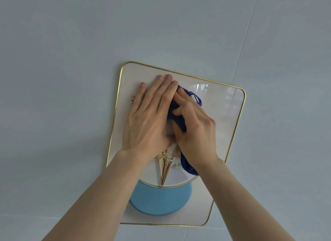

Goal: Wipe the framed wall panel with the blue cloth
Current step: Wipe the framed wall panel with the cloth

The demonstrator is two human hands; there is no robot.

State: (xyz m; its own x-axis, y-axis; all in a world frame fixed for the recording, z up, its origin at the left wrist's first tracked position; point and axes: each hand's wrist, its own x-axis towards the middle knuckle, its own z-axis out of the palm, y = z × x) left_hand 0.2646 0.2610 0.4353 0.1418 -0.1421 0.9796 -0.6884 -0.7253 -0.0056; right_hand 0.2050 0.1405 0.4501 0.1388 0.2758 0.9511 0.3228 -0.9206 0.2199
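Observation:
A gold-framed wall panel [220, 115] with a glossy white face, a printed blue vase and pale flowers hangs on the wall. My left hand [150, 115] lies flat on its upper part, fingers together and pointing up. My right hand [195, 129] presses beside it, fingers closed over a dark blue cloth [179, 117]. The cloth bunches between both hands, one edge showing above my right fingers and another end hanging below my right wrist.
The panel sits tilted in view on a pale grey-blue tiled wall [71, 61], with tile seams running at the upper right and along the bottom. Both bare forearms reach up from the lower edge of the view.

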